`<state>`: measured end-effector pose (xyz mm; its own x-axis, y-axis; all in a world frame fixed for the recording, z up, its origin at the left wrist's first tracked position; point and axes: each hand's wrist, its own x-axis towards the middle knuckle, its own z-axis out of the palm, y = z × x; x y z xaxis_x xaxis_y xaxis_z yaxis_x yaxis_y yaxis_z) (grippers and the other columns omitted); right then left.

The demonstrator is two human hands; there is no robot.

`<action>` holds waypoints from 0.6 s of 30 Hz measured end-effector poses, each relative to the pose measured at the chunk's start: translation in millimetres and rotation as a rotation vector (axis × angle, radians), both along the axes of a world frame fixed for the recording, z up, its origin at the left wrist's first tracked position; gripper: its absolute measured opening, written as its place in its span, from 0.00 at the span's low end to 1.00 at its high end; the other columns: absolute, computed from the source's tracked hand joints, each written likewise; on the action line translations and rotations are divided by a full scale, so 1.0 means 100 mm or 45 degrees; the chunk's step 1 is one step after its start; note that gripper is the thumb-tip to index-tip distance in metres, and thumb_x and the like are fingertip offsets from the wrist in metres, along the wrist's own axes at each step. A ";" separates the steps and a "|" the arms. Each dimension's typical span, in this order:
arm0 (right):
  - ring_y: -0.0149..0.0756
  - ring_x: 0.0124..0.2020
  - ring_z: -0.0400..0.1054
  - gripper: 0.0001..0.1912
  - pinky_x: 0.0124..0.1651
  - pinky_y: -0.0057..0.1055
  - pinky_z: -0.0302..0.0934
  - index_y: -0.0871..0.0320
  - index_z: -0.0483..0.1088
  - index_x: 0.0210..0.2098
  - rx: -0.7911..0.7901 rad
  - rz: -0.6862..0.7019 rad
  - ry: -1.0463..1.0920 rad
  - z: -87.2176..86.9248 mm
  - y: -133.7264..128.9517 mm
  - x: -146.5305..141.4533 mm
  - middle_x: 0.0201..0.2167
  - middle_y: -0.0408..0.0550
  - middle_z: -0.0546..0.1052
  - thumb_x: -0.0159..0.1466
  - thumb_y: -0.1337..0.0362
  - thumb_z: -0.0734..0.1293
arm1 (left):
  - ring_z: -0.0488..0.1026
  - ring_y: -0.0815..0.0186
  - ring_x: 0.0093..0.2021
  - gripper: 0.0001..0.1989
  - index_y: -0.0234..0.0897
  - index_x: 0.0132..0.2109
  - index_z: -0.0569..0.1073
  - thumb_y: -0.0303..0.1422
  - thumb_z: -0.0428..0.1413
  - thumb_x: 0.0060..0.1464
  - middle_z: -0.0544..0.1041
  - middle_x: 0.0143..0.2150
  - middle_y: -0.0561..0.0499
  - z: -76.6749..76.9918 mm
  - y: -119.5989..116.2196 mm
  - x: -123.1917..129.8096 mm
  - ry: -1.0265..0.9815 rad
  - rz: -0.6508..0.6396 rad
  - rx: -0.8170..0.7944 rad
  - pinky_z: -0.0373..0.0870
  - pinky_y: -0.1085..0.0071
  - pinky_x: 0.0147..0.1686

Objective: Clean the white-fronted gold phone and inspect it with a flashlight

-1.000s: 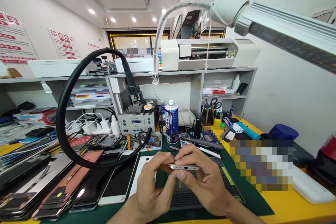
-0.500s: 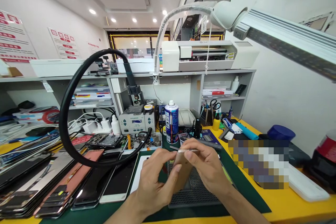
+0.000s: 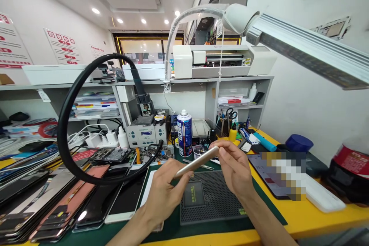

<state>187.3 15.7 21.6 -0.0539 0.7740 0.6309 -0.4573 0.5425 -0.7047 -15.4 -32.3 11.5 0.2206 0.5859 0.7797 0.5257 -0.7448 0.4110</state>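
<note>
A slim gold-and-white phone [image 3: 198, 161] is held edge-on between both hands, slanting up to the right above a dark perforated work mat [image 3: 215, 196]. My left hand [image 3: 167, 190] grips its lower left end between thumb and fingers. At the upper right end, my right hand [image 3: 235, 165] pinches the corner with thumb and fingertips. The phone's faces are barely visible at this angle. Behind it, metal tweezers [image 3: 201, 165] lie on the green mat [image 3: 259, 215].
Several phones and phone parts [image 3: 69, 196] lie along the left. Farther back stand a blue spray can [image 3: 184, 132] and a hot-air station [image 3: 148, 132] with a looped black hose [image 3: 62, 134]. A white case [image 3: 324, 196] and a dark bottle [image 3: 347, 173] are at right.
Both hands have turned the phone from upright, back showing, to a slanted edge-on position. My right hand has moved right to its far end. The view has shifted slightly.
</note>
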 end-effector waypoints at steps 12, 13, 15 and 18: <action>0.45 0.50 0.70 0.18 0.49 0.42 0.71 0.54 0.71 0.51 0.648 -0.381 -0.473 -0.05 -0.10 -0.12 0.46 0.53 0.74 0.64 0.76 0.65 | 0.74 0.61 0.46 0.14 0.39 0.49 0.73 0.23 0.60 0.57 0.78 0.44 0.47 0.02 0.12 -0.23 -0.096 0.226 0.263 0.71 0.65 0.45; 0.45 0.50 0.71 0.20 0.49 0.43 0.71 0.54 0.71 0.51 0.705 -0.399 -0.469 -0.04 -0.10 -0.13 0.45 0.53 0.75 0.63 0.78 0.66 | 0.74 0.61 0.47 0.15 0.39 0.50 0.72 0.22 0.60 0.57 0.78 0.44 0.46 0.02 0.11 -0.23 -0.120 0.203 0.288 0.71 0.63 0.46; 0.45 0.49 0.72 0.22 0.49 0.44 0.72 0.54 0.71 0.50 0.802 -0.434 -0.445 -0.02 -0.09 -0.14 0.44 0.53 0.76 0.60 0.81 0.68 | 0.73 0.59 0.49 0.18 0.39 0.51 0.71 0.20 0.61 0.55 0.78 0.46 0.45 0.00 0.12 -0.24 -0.178 0.153 0.352 0.71 0.60 0.48; 0.45 0.48 0.74 0.23 0.49 0.43 0.74 0.55 0.71 0.48 0.878 -0.496 -0.440 0.00 -0.09 -0.14 0.42 0.53 0.77 0.58 0.82 0.69 | 0.73 0.56 0.51 0.20 0.38 0.52 0.70 0.18 0.62 0.53 0.78 0.48 0.43 -0.01 0.12 -0.26 -0.242 0.100 0.418 0.70 0.55 0.51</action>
<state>173.1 6.9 21.3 -0.1399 0.2276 0.9636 0.0300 0.9737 -0.2257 -41.4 -20.3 10.8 0.0185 0.3078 0.9513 0.5235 -0.8136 0.2531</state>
